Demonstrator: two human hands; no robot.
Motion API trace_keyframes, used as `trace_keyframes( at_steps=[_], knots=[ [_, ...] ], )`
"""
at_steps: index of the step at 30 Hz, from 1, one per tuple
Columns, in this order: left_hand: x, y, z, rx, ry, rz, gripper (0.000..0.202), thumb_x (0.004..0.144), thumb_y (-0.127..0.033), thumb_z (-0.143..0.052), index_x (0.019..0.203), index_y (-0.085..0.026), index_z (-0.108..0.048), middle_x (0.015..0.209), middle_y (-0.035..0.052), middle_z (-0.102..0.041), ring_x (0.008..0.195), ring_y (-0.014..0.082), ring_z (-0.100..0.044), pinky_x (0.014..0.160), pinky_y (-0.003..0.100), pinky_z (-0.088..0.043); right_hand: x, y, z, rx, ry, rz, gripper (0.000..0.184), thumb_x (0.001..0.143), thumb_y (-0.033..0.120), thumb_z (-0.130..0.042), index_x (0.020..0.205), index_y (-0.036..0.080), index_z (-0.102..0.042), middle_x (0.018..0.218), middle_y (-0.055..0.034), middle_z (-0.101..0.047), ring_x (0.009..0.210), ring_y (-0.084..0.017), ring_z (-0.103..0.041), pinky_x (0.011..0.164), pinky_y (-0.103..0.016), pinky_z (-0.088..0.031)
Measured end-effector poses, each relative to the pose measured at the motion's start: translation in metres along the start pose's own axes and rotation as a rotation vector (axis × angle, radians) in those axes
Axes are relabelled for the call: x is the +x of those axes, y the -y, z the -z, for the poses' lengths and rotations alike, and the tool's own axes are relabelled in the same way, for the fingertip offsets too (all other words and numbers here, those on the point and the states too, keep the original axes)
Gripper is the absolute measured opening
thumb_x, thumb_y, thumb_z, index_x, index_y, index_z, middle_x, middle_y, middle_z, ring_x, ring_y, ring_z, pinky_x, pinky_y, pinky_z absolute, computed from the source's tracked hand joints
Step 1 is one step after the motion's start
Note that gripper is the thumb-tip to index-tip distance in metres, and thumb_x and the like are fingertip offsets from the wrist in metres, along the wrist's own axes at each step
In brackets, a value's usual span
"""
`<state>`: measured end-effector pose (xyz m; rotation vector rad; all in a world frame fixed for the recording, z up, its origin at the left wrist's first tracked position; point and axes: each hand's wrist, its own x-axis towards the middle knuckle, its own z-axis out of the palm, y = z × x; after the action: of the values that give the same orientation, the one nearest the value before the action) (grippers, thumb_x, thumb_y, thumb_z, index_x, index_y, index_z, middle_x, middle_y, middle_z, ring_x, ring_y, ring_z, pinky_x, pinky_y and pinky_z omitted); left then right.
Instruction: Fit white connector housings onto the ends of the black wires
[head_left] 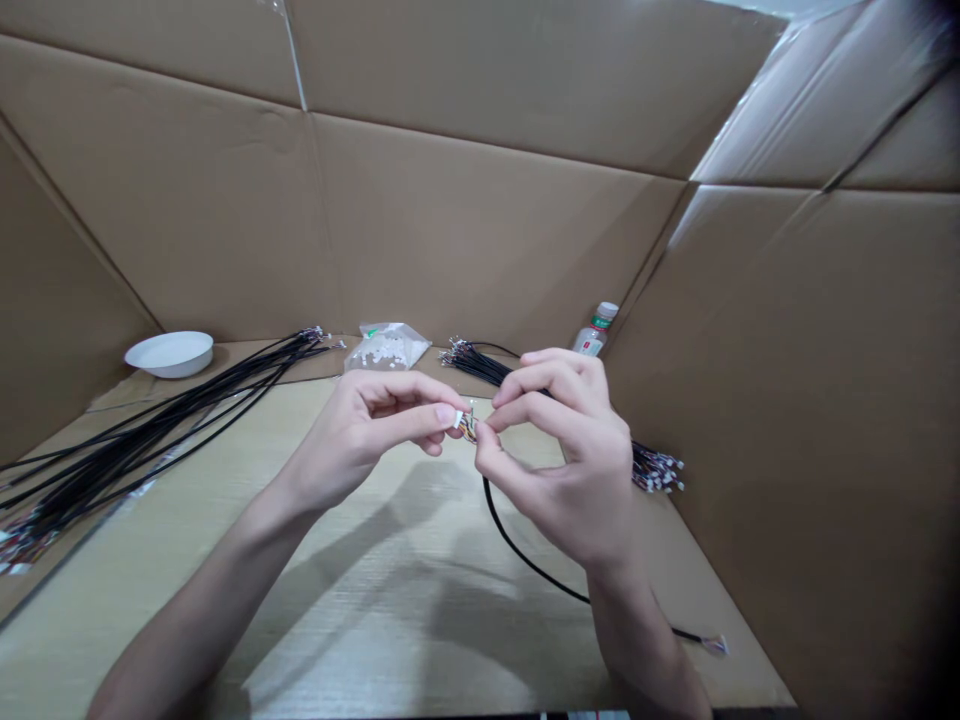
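Note:
Between the thumb and forefinger of my left hand [375, 430] is a small white connector [457, 420]. Thin coloured wires [469, 428] run from it toward my right hand [570, 440], whose thumb and forefinger pinch at them. The wires belong to a black cable [517, 550], which curves down and right beneath my right hand and wrist. Its far end, with a fan of loose coloured wire tips [715, 645], lies on the table at the lower right. My fingers partly hide where wires and connector meet.
A bundle of black cables [172, 420] lies on the left, beside a white bowl [171, 354]. At the back are a clear bag of small white parts [386, 348], another cable bundle [480, 366] with white connectors at its right end [660, 470], and a bottle [597, 330]. Cardboard walls [480, 220] surround the table.

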<state>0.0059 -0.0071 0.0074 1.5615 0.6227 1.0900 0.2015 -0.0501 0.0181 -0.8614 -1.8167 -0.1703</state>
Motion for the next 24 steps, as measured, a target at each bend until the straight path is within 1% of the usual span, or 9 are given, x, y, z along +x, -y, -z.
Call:
trace_keyframes(
  at_steps=[3, 9, 14, 18, 21, 24],
  knots=[
    [0.0, 0.0004, 0.0006, 0.002, 0.002, -0.002, 0.007, 0.09, -0.021, -0.078, 0.091, -0.023, -0.084, 0.08, 0.002, -0.077, 0.066, 0.0094, -0.065, 0.065, 0.017, -0.056, 0.0004, -0.0004, 0.0001, -0.016, -0.004, 0.021, 0.023, 0.083, 0.005, -0.071, 0.074, 0.025, -0.064, 0.084, -0.0018, -0.069, 0.103, -0.025, -0.06, 0.096, -0.047, -0.052],
    [0.0002, 0.0, 0.0008, -0.011, 0.013, 0.003, 0.008, 0.09, -0.02, -0.077, 0.09, -0.023, -0.084, 0.079, 0.0001, -0.076, 0.065, 0.0072, -0.064, 0.065, 0.014, -0.055, 0.0001, 0.0002, -0.0001, -0.04, 0.002, 0.06, 0.022, 0.083, 0.005, -0.071, 0.074, 0.023, -0.064, 0.085, -0.0024, -0.07, 0.103, -0.025, -0.06, 0.094, -0.045, -0.053],
    [0.0011, -0.0002, -0.0013, 0.023, 0.002, 0.001, 0.008, 0.09, -0.02, -0.077, 0.09, -0.023, -0.084, 0.078, 0.0003, -0.076, 0.065, 0.0076, -0.064, 0.065, 0.014, -0.055, -0.0008, -0.0009, -0.0008, -0.069, 0.007, 0.071, 0.022, 0.084, 0.005, -0.07, 0.075, 0.024, -0.064, 0.086, -0.0025, -0.07, 0.103, -0.026, -0.06, 0.093, -0.047, -0.053],
    [-0.0006, -0.0019, -0.0013, 0.117, -0.049, -0.029, 0.007, 0.089, -0.021, -0.078, 0.089, -0.024, -0.084, 0.079, 0.0003, -0.077, 0.065, 0.0084, -0.065, 0.063, 0.015, -0.055, -0.0016, -0.0028, -0.0018, -0.106, 0.044, 0.105, 0.02, 0.088, 0.005, -0.069, 0.081, 0.023, -0.063, 0.091, -0.004, -0.071, 0.107, -0.027, -0.059, 0.095, -0.048, -0.052],
    [-0.0027, -0.0053, 0.0005, 0.166, -0.066, -0.052, 0.006, 0.089, -0.023, -0.078, 0.088, -0.024, -0.084, 0.079, 0.0004, -0.078, 0.066, 0.0094, -0.066, 0.062, 0.016, -0.055, -0.0026, -0.0049, -0.0036, -0.118, 0.078, 0.138, 0.016, 0.092, 0.007, -0.068, 0.087, 0.022, -0.064, 0.098, -0.006, -0.071, 0.109, -0.027, -0.059, 0.096, -0.048, -0.052],
    [-0.0036, -0.0079, 0.0022, 0.195, -0.077, -0.07, 0.005, 0.088, -0.024, -0.079, 0.088, -0.023, -0.084, 0.076, 0.0005, -0.076, 0.064, 0.0097, -0.065, 0.061, 0.017, -0.055, -0.0032, -0.0074, -0.0061, -0.104, 0.079, 0.158, 0.014, 0.095, 0.008, -0.067, 0.093, 0.022, -0.065, 0.103, -0.0068, -0.07, 0.11, -0.026, -0.059, 0.096, -0.049, -0.053]
  ],
)
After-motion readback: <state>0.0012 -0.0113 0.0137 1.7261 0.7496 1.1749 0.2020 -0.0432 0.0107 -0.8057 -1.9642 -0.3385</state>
